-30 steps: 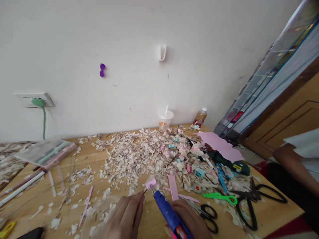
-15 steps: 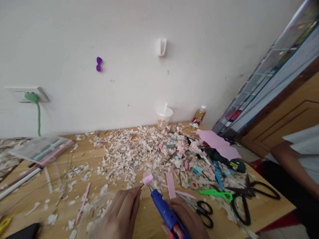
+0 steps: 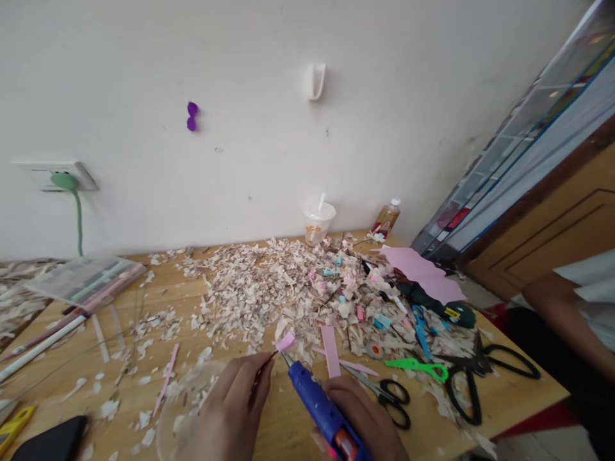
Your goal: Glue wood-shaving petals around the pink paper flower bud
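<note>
My left hand (image 3: 235, 400) pinches a thin dark stem (image 3: 273, 353) between thumb and fingertips. At the stem's tip sits a small pink paper piece (image 3: 286, 340), with something pale behind it. My right hand (image 3: 368, 416) is wrapped round a blue hot glue gun (image 3: 312, 400), its metal nozzle at the lower edge of the pink piece; whether they touch I cannot tell. A pink paper strip (image 3: 330, 351) lies just beyond my right hand. Beside that hand are scissors with black handles (image 3: 394, 403). A clear round plastic dish (image 3: 168, 416) is partly hidden by my left hand.
Pale paper scraps (image 3: 250, 291) cover much of the wooden table (image 3: 288, 429). Rightward lie green scissors (image 3: 418, 367), large black scissors (image 3: 468, 378) and a pink sheet (image 3: 423, 272). A cup (image 3: 319, 224) and bottle (image 3: 387, 218) stand by the wall. A person's arm (image 3: 571, 314) shows at right.
The pink piece has turned slightly at the stem's tip. Both hands keep their holds with the glue gun's nozzle near it. The view has shifted a little.
</note>
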Demonstrator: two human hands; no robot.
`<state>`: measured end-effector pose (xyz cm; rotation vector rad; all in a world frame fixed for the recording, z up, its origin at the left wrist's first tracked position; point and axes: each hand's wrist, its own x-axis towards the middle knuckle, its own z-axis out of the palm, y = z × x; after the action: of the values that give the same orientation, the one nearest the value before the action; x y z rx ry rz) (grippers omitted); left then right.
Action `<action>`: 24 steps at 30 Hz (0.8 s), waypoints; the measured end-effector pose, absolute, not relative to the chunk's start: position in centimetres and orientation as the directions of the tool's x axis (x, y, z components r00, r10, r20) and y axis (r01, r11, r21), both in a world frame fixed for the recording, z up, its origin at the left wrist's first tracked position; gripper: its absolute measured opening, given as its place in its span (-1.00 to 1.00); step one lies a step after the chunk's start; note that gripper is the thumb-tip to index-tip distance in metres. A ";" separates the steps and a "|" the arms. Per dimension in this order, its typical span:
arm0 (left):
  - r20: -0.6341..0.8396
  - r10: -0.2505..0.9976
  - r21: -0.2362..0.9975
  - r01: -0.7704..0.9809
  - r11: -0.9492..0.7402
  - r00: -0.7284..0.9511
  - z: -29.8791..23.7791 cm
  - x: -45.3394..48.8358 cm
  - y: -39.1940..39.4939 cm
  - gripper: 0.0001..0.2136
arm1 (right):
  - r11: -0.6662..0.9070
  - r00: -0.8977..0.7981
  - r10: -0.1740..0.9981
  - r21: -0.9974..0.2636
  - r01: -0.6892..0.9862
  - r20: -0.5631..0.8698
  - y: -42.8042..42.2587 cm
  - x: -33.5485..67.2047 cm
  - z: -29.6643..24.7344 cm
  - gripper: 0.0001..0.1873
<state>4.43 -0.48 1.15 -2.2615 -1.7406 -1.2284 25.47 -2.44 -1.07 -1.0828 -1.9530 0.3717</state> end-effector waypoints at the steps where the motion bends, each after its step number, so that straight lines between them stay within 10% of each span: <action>1: 0.596 0.801 0.420 0.828 -0.371 0.056 1.3 4.5 -0.5 -0.82 | 0.577 -0.263 0.805 -0.597 0.557 0.532 -2.5 25.4 -1.1 -0.88; 24: 0.571 0.819 0.429 0.829 -0.358 0.058 1.3 4.2 -0.8 -0.79 | 0.566 -0.305 0.823 -0.645 0.513 0.480 -1.7 25.4 -1.3 -0.78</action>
<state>4.23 -0.84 1.33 -2.2745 -1.7726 -1.2120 25.41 -1.70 -1.31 -1.0720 -1.9792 0.4775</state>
